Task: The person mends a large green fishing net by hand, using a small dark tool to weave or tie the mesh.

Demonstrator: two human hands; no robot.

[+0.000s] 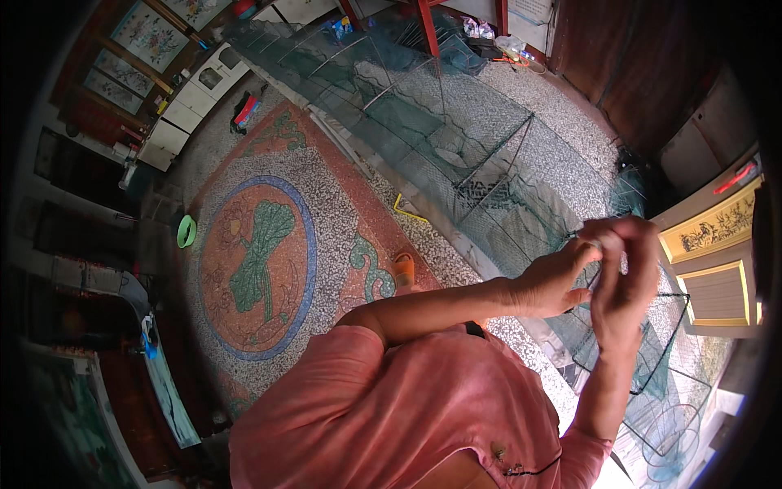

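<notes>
My left hand (555,283) and my right hand (626,281) come together at the right, fingertips close to each other. Each has its fingers bent in a pinch. What they pinch is too small and blurred to make out; the right fingers are smeared by motion. Under and behind them stretches a long green mesh net trap (456,151) with thin frames, running from the far left to the near right. A dark square frame (669,346) of the net stands just right of my right forearm, and a round hoop (672,440) of netting lies lower down.
A yellow bent rod (410,210) lies beside the net. An orange slipper (404,267) is on my foot. A green basin (186,231) sits at the left on the patterned floor. Red wooden legs (428,28) stand at the back; a yellow-framed panel (717,289) is at the right.
</notes>
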